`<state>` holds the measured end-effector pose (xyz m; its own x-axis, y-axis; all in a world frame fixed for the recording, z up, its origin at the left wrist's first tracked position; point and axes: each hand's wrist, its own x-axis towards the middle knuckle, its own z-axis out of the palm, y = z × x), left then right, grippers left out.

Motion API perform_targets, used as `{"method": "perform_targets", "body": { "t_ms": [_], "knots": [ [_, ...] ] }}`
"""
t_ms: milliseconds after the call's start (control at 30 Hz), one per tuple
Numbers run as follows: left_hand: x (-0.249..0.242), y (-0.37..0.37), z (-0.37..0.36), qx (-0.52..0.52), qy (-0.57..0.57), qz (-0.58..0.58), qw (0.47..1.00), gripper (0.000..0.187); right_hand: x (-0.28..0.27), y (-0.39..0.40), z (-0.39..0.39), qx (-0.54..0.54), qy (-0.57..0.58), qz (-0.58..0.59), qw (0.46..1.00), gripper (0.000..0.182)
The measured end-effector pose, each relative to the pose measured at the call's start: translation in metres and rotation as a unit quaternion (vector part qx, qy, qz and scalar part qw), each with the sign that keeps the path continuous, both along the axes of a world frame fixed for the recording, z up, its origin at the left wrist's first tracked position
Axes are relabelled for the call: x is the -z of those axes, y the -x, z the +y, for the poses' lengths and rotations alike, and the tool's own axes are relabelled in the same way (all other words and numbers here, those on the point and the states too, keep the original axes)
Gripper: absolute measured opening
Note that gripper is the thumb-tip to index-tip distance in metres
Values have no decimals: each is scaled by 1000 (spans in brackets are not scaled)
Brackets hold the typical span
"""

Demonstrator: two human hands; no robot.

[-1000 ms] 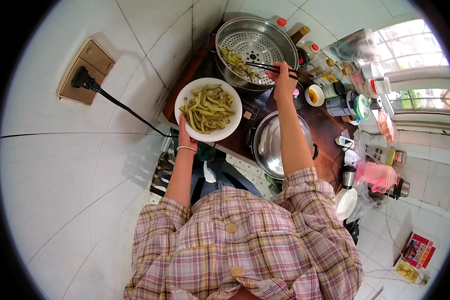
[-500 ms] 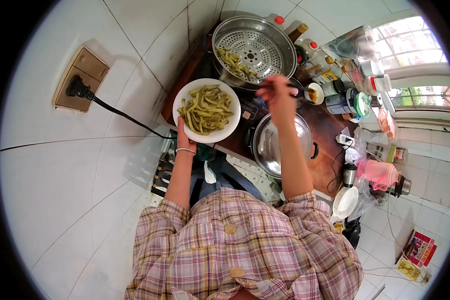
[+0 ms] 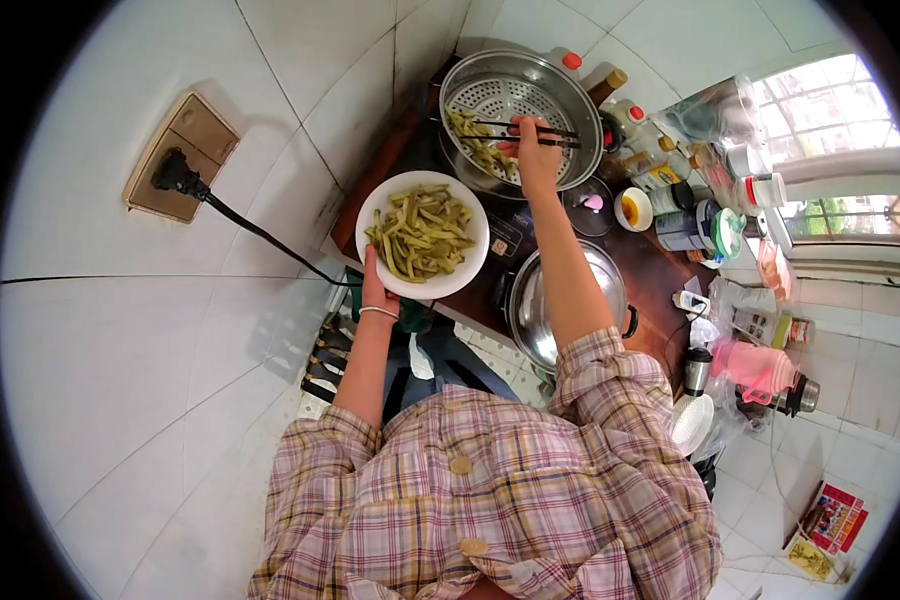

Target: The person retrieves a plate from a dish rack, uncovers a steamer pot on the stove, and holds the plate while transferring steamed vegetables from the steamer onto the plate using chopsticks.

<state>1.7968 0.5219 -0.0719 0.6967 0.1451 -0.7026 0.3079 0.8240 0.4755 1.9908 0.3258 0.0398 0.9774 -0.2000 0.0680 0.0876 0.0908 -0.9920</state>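
Observation:
My left hand (image 3: 378, 285) grips the near left edge of a white bowl (image 3: 367, 212) piled with cut green-yellow vegetable strips (image 3: 425, 232). Up and to the right, my right hand (image 3: 536, 160) is closed on a pair of dark chopsticks (image 3: 560, 143). Their tips point left, over more vegetable strips (image 3: 467, 125) at the left side of a round steel steamer tray (image 3: 580, 100). Perforated holes (image 3: 515, 98) cover the tray's floor. The bowl is held just in front of the steamer, below it in the view.
A steel lid or pan (image 3: 535, 310) with a dark handle lies on the brown counter (image 3: 655, 265), under my right forearm. A small bowl with yellow-orange contents (image 3: 633, 209), a glass lid (image 3: 587, 206), and several bottles and jars (image 3: 680, 225) crowd the right. A plugged-in black cord (image 3: 270, 245) runs along the left wall.
My right hand has moved up and left, from above the counter to over the steamer tray, and the chopsticks now reach the strips there. My left hand still holds the bowl.

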Motion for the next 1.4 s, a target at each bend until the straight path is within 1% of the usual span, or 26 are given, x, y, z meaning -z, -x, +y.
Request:
{"method": "perform_targets", "body": {
  "t_ms": [100, 133, 233, 267, 300, 367, 433, 500, 567, 667, 733, 800, 833, 900, 933, 967, 1000, 1033, 1067, 1100, 1133, 1167, 1233, 1267, 1367, 1400],
  "knots": [
    [-1, 0, -2, -16, -9, 13, 1000, 52, 8, -2, 7, 11, 28, -31, 999, 25],
    [1, 0, -1, -15, -8, 8, 1000, 53, 11, -3, 7, 10, 9, -49, 999, 24],
    [6, 2, 2, 3, -2, -2, 1000, 55, 13, -4, 1, 37, 23, -44, 998, 24],
    [7, 1, 2, 2, -1, -2, 1000, 55, 13, -3, -2, 63, 23, -19, 998, 24],
    [5, 1, 2, -3, -3, 2, 1000, 55, 9, -1, -4, 63, 24, -19, 998, 24],
    [0, 0, 0, -9, -5, 7, 1000, 55, 1, 1, -10, 80, -59, 47, 994, 26],
    [-3, -1, -2, -23, -3, 11, 1000, 56, -2, 4, -19, 68, -77, 53, 993, 26],
    [-1, 0, 0, -15, -4, 11, 1000, 57, -5, 13, -28, 61, -126, 32, 990, 26],
    [3, 0, 0, -7, -6, 11, 1000, 57, -11, 25, -38, 50, -134, 25, 989, 26],
    [2, 0, -1, -25, -15, 25, 999, 58, -41, 51, -45, 13, -160, 10, 987, 27],
    [10, 3, 6, 11, 8, 6, 1000, 56, -63, 71, -46, -8, -158, 10, 987, 27],
    [17, 3, 8, 17, 8, -3, 1000, 55, -85, 92, -40, -46, -158, 17, 986, 27],
    [19, 3, 8, 22, 10, -13, 1000, 54, -88, 102, -34, -44, -158, 17, 986, 27],
    [19, 3, 8, 24, 11, -15, 1000, 52, -88, 118, -17, -83, -86, 39, 992, 27],
    [17, 3, 7, 24, 12, -17, 999, 51, -83, 122, -6, -117, -31, 80, 989, 27],
    [14, 3, 5, 26, 11, -16, 999, 51, -76, 125, 3, -150, 24, 122, 981, 27],
    [8, 2, 1, 5, 4, -2, 1000, 50, -69, 126, 9, -189, 57, 124, 972, 27],
    [4, -1, -1, -17, -2, 11, 1000, 49, -69, 120, 9, -187, 55, 122, 973, 27],
    [5, -2, 1, -16, -3, 8, 1000, 49, -69, 113, 8, -166, 37, 92, 981, 24],
    [8, 1, 5, 4, 0, -11, 1000, 50, -73, 105, 8, -145, 18, 63, 987, 22],
    [8, 3, 6, 24, 3, -31, 999, 51, -79, 93, 5, -122, 32, 12, 992, 21],
    [9, 3, 5, 26, 2, -32, 999, 51, -78, 77, 4, -93, -6, -10, 996, 21],
    [7, 2, 3, 0, 6, -30, 1000, 54, -56, 34, 0, -45, -34, -25, 998, 22],
    [15, 3, 6, 13, 20, -55, 998, 58, -46, 18, 2, -45, -34, -27, 998, 22],
    [12, 2, 6, 14, 19, -41, 999, 58, -17, -14, 15, -36, -41, -22, 998, 22],
    [10, 1, 4, 12, 18, -41, 999, 58, -9, -19, 20, -38, -20, -21, 999, 22]
  ]
}}
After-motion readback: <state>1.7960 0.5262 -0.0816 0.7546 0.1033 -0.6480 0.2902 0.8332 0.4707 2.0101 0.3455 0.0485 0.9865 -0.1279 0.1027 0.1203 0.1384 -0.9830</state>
